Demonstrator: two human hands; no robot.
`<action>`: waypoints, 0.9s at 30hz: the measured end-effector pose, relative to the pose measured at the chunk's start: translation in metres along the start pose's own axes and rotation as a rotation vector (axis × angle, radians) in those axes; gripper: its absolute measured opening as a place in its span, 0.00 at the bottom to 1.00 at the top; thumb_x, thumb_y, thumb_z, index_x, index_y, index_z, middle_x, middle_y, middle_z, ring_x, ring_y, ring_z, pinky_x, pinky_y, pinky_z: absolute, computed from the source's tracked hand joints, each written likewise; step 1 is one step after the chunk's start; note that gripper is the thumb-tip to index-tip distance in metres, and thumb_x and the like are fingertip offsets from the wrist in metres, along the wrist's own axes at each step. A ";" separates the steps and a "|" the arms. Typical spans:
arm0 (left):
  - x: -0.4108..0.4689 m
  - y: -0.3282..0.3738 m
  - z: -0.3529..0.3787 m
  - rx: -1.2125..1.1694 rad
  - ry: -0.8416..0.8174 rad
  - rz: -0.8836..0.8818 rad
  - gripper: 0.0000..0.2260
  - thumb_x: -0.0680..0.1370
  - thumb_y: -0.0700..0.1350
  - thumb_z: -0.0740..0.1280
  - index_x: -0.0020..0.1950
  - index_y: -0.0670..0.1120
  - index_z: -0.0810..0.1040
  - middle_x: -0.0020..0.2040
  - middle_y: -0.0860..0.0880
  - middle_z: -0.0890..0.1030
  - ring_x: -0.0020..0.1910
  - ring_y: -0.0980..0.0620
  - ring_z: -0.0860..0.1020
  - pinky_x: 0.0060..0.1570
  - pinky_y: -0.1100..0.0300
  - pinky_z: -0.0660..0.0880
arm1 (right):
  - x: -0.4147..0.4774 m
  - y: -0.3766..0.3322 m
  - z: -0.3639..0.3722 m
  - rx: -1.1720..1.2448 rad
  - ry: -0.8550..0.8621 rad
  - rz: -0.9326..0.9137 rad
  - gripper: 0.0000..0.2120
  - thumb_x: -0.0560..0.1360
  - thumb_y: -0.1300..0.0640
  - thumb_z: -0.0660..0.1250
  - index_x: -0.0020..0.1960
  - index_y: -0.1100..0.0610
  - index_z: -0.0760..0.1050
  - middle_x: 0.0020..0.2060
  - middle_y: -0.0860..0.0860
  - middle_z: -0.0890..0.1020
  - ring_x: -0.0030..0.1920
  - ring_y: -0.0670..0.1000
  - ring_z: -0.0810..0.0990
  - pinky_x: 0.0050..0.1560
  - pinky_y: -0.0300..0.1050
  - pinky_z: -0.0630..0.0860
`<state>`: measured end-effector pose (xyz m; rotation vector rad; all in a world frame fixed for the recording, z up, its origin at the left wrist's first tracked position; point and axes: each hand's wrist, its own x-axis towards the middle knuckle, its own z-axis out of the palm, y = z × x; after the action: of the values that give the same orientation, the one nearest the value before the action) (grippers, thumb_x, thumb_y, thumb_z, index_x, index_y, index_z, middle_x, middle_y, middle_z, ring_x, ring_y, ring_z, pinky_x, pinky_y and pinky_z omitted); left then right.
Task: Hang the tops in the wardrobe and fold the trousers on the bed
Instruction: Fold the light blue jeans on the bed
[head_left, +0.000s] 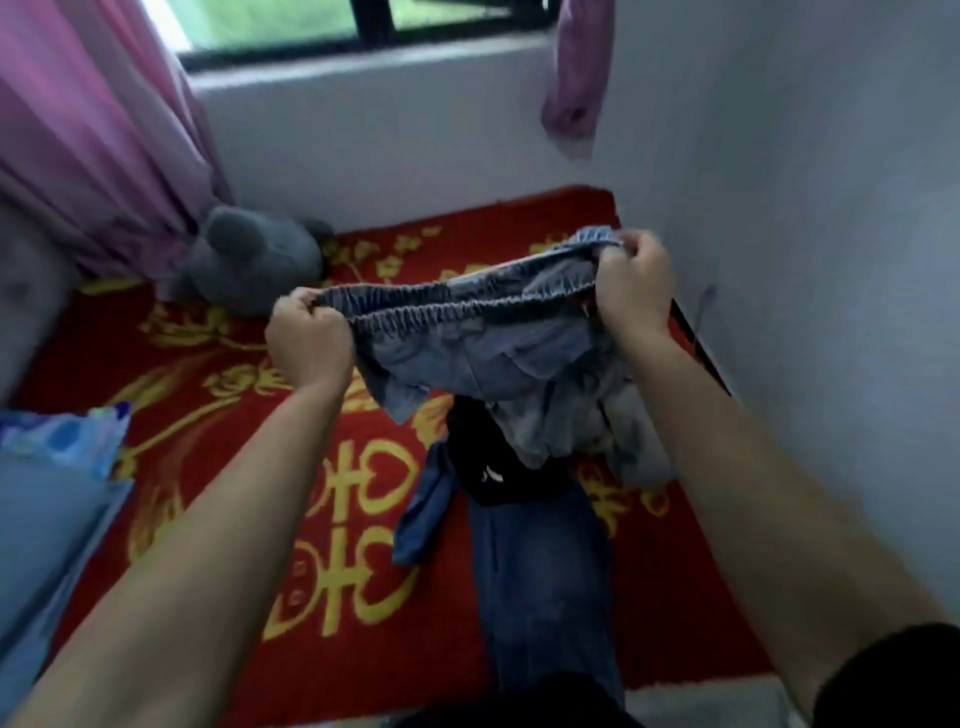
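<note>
I hold a pair of light blue denim trousers (498, 358) by the elastic waistband, stretched between both hands above the bed. My left hand (309, 343) grips the waistband's left end and my right hand (634, 286) grips its right end. The trouser legs hang crumpled down onto a pile of clothes below. In that pile lie a black garment (498, 467) and darker blue jeans (545, 582) that run toward me. A dark blue cloth piece (423, 509) lies at the pile's left. The wardrobe is out of view.
The bed is covered by a red blanket with yellow patterns (218, 415). A grey plush toy (254, 260) sits at the far left by a pink curtain (88, 135). A blue pillow (47, 509) lies at the left edge. A white wall (805, 234) bounds the right side.
</note>
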<state>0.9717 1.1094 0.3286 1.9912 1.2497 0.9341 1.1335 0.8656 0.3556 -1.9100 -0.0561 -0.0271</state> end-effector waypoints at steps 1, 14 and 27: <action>0.015 0.017 -0.019 -0.103 0.083 0.012 0.16 0.69 0.39 0.57 0.50 0.42 0.82 0.50 0.40 0.83 0.50 0.40 0.79 0.50 0.56 0.72 | 0.000 -0.030 -0.001 0.068 0.028 -0.118 0.07 0.73 0.58 0.61 0.50 0.51 0.73 0.46 0.49 0.78 0.49 0.50 0.76 0.49 0.39 0.67; 0.123 0.069 -0.211 -0.494 0.524 0.306 0.19 0.69 0.41 0.57 0.59 0.45 0.75 0.55 0.43 0.78 0.54 0.49 0.77 0.57 0.60 0.73 | -0.081 -0.223 0.043 0.411 0.008 -0.623 0.25 0.69 0.70 0.56 0.63 0.55 0.72 0.60 0.54 0.75 0.55 0.36 0.72 0.59 0.29 0.67; 0.267 -0.029 -0.347 -0.669 0.550 0.337 0.15 0.68 0.40 0.52 0.52 0.50 0.67 0.48 0.51 0.74 0.44 0.56 0.72 0.49 0.70 0.68 | -0.181 -0.331 0.193 0.114 -0.043 -0.716 0.23 0.73 0.66 0.55 0.64 0.53 0.74 0.54 0.44 0.77 0.53 0.46 0.74 0.46 0.26 0.66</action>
<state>0.7574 1.4073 0.5690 1.4571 0.6945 1.8701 0.9340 1.1532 0.5940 -1.6889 -0.7500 -0.4547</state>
